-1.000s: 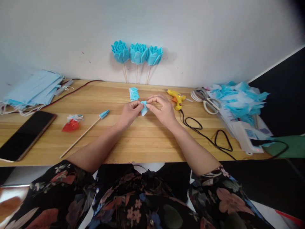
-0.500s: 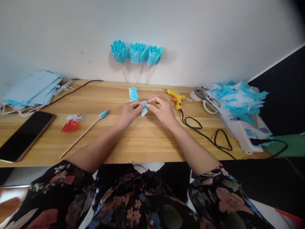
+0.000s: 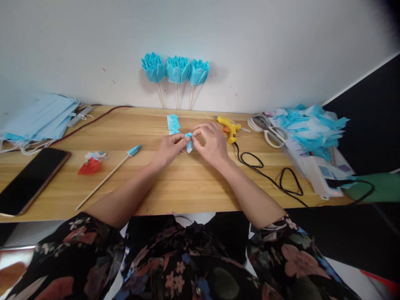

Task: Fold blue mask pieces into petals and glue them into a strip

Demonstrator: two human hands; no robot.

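**Small blue piece was worked between fingertips over mid-worktop**

The step in hand looked to be shaping or folding a small blue piece (image 3: 189,146), held midway between the front and back edges of the worktop (image 3: 193,187). The left hand (image 3: 170,150) pinched it between thumb and fingers. The right hand (image 3: 212,143) had its fingers bent in at the piece's other side; whether they gripped it could not be told. As a judgement, any further fold called for a firm left pinch and small, light movements of the right fingertips, since the material looked thin.

Jagged blue cutouts (image 3: 173,123) lay just beyond, towards the back edge. A blue-tipped stick (image 3: 103,181) slanted towards the front edge on the left, and a yellow glue gun (image 3: 231,135) lay near the back edge, right of centre.

The fingers hid much of the piece, so its folds and underside were hard to read. The phone (image 3: 33,181) and face masks (image 3: 40,116) were cut off at the left, and the blades of the scissors (image 3: 276,136) were hard to make out.
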